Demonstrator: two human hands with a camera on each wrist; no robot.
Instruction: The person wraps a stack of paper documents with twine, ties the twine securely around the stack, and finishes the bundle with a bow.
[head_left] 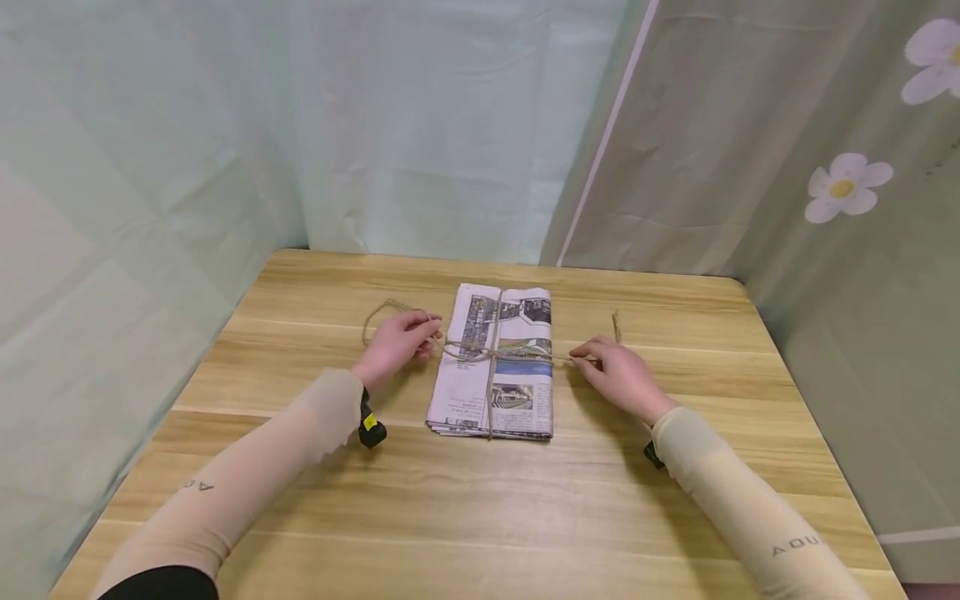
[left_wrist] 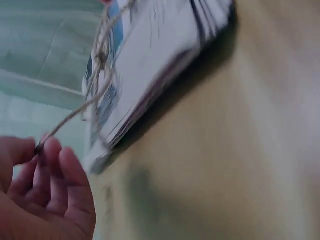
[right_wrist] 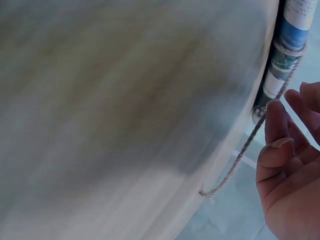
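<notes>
A folded stack of newspapers [head_left: 492,362] lies mid-table, its long axis running near to far, crossed by twine [head_left: 491,354] knotted on top. The left hand [head_left: 395,343] pinches the twine's left end; the right hand [head_left: 618,375] pinches its right end. Beneath is a light wooden table [head_left: 480,500], with pale green curtains [head_left: 187,133] behind and a daisy-print curtain [head_left: 825,167] at right.

desk [head_left: 480,500]: light wood-grain top, smooth, slight satin sheen. newspaper bundle [head_left: 517,392]: printed paper, matt, thin stacked sheets. twine [head_left: 489,354]: rough fibrous natural cord, jute-like, matt, frayed at the ends. sleeves [head_left: 247,483]: thin beige stretch cloth, matt, small printed lettering. backdrop [head_left: 420,125]: pale green sheet, creased, faint sheen; right panel has a printed daisy pattern.
</notes>
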